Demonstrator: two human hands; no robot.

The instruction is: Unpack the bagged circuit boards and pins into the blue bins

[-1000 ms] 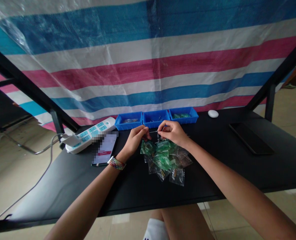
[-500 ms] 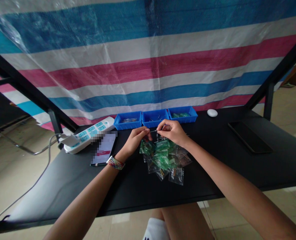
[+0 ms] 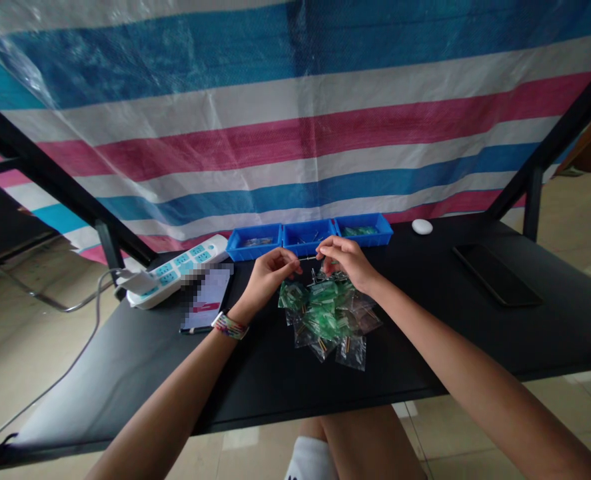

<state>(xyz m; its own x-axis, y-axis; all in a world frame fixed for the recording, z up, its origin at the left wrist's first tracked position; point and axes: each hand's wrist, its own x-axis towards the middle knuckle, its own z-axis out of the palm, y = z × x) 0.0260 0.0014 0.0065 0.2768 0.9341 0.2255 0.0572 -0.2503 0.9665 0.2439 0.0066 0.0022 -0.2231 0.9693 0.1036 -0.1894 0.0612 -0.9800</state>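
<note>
Between my two hands a thin metal rod (image 3: 307, 258) lies roughly level, a thicker bit near its right end. My left hand (image 3: 271, 272) is closed, thumb and forefinger pinching the left end. The fingertips of my right hand (image 3: 348, 261) are pinched at the other end. Just below are loose small metal pieces (image 3: 320, 275), partly hidden by my right hand. A pile of green packets (image 3: 322, 310) lies nearer to me, mixed with clear bags (image 3: 352, 352) that hold thin gold-coloured sticks.
Three blue bins stand behind my hands: the left bin (image 3: 254, 252), middle bin (image 3: 298, 249) and right bin (image 3: 386, 233), each with small parts inside. A power strip (image 3: 175, 272) and phone (image 3: 210, 300) lie left. A white mouse-like object (image 3: 422, 227) and dark phone (image 3: 498, 275) lie right.
My right hand has shifted slightly up and away from the loose metal pieces, which show more now. The rod is still between both hands.
</note>
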